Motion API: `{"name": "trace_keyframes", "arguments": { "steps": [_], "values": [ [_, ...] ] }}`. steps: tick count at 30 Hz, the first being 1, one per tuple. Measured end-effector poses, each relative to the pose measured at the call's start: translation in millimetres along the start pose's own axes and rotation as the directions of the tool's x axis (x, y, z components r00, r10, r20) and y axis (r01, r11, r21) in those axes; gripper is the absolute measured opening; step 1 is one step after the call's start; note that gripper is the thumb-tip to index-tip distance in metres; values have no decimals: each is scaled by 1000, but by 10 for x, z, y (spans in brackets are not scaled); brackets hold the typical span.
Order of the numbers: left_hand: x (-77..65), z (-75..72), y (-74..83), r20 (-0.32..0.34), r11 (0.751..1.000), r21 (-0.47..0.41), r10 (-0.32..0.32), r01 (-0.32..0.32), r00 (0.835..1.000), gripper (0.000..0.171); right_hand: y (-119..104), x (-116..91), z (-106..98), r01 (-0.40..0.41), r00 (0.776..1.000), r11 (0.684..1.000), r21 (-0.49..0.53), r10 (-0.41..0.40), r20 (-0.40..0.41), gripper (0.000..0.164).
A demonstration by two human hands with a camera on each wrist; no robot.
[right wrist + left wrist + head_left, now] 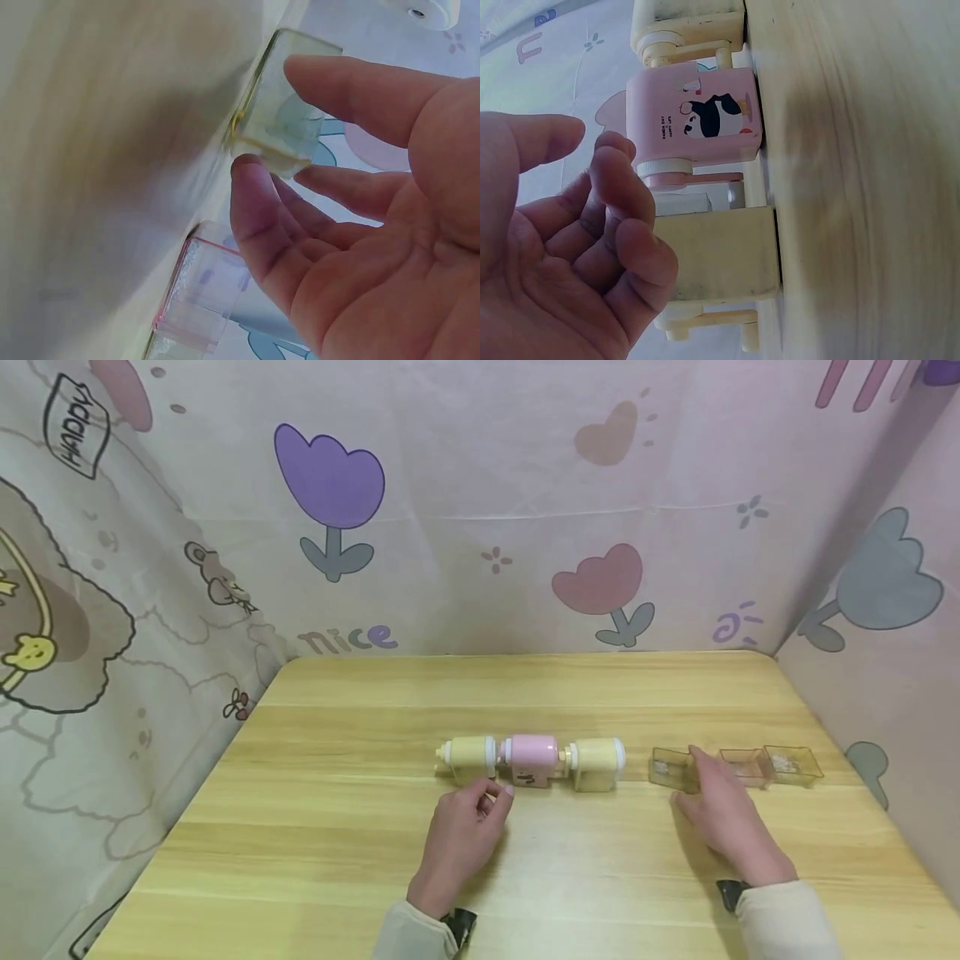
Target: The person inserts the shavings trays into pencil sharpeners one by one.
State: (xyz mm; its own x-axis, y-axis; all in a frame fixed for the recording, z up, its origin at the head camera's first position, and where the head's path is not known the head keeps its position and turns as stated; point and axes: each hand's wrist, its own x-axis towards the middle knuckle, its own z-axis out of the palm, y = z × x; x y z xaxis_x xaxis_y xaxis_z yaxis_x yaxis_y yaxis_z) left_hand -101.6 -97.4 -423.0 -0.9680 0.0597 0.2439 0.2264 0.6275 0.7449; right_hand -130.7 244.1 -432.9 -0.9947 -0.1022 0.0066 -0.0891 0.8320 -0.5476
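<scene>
Three hand-crank pencil sharpeners lie in a row: a yellow one [471,753] on the left, a pink one [532,753] printed with a panda, and another yellow one [597,763] on the right. Just in front of the left two, my left hand [463,831] hovers with loosely curled fingers and holds nothing. My right hand [726,814] pinches the end of a clear yellowish shavings drawer [289,94] between thumb and fingers. That drawer rests on the table. To its right are a clear pink drawer [741,762] and a second yellowish drawer [797,763].
Everything stands on a light wood-grain table [337,827]. A printed cloth [465,460] with flowers hangs behind the table and along both sides. Pale bits lie inside the drawers. The rightmost drawer is near the table's right edge.
</scene>
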Motion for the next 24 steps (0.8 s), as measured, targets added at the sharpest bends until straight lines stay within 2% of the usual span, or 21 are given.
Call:
{"name": "trace_keyframes", "arguments": {
  "steps": [8, 13, 20, 24],
  "values": [
    [-1, -8, -2, 4, 999, 17, -28, 28, 1000, 22, 56, 117, -44, 83, 997, 993, -78, -84, 1, 65],
    [9, -24, -13, 9, 999, 20, -43, 43, 999, 22, 54, 149, -64, 103, 995, 990, -91, -104, -1, 60],
    [15, -44, -20, -1, 999, 9, -52, 52, 999, 25, -13, 44, -127, 129, 991, 989, -66, -128, 30, 56],
    [16, -48, -15, -19, 999, -3, -49, 49, 999, 21, -55, -39, -183, 123, 989, 991, -45, -118, 93, 56]
  ]
}}
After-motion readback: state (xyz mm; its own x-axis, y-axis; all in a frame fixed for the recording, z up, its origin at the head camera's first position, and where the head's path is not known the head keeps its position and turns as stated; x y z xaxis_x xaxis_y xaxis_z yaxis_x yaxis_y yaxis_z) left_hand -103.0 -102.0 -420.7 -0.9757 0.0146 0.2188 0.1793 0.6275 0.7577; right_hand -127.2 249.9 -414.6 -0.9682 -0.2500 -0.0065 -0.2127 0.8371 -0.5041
